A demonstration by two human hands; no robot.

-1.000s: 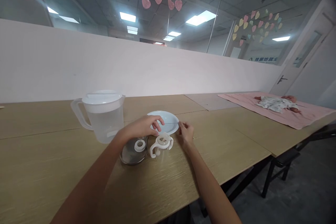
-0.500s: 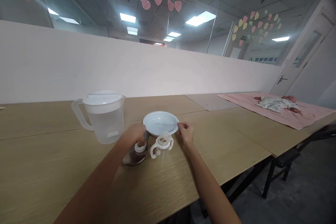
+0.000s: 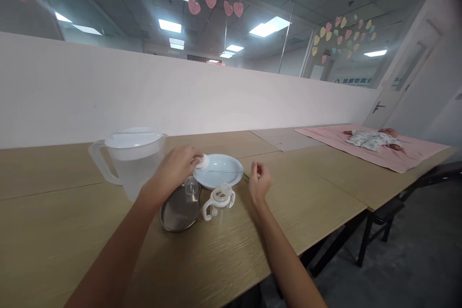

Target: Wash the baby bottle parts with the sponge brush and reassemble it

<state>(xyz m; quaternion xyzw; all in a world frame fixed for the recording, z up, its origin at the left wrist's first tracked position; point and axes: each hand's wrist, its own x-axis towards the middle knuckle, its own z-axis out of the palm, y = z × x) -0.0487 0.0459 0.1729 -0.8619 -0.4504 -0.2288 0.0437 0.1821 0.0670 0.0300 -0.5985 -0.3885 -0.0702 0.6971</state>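
My left hand (image 3: pixel 182 164) pinches a small white ring-shaped bottle part (image 3: pixel 202 161) at the left rim of a white bowl (image 3: pixel 221 182). Across the bowl lies a thin, wire-like rod (image 3: pixel 225 172). Beside the bowl's right rim is my right hand (image 3: pixel 260 183), its fingers curled and their tips partly hidden. Below my left hand, a kidney-shaped metal tray (image 3: pixel 179 214) carries a clear dome-shaped cap (image 3: pixel 191 186). A clear baby bottle (image 3: pixel 219 201) with white handles and an open flip lid stands in front of the bowl.
A translucent lidded pitcher (image 3: pixel 132 168) with water stands at the left, partly behind my left arm. On the far right, a baby doll (image 3: pixel 371 140) lies on a pink cloth (image 3: pixel 404 161). A dark chair (image 3: pixel 378 216) stands by the table's right edge.
My left hand has lifted the white ring-shaped part from the metal tray to the bowl's left rim. My right hand has let go of the rod's end and drawn slightly away.
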